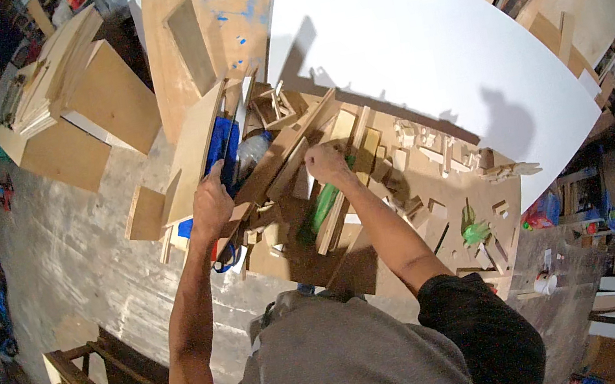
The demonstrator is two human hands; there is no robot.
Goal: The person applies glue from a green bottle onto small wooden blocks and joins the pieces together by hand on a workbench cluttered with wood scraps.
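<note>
My left hand (212, 204) is at the lower right edge of a pale wooden board (189, 158), one digit stretched forward and the other fingers curled; what they grip is hidden. Beside it lie a blue object (221, 143) and a clear plastic bag (252, 152). My right hand (327, 163) is closed in a fist over a heap of wooden strips (355, 137), between a short wooden slat (289, 169) and the longer strips. Whatever is inside the fist cannot be made out. Just below it, a green plastic piece (323, 207) lies among the strips.
A large white panel (412, 41) covers the far side, with small wood offcuts (428, 150) along its near edge. Green plastic (476, 232) lies on the brown worktable (428, 253) at right. Stacked boards (83, 98) stand at left; a wooden frame (85, 376) is at lower left.
</note>
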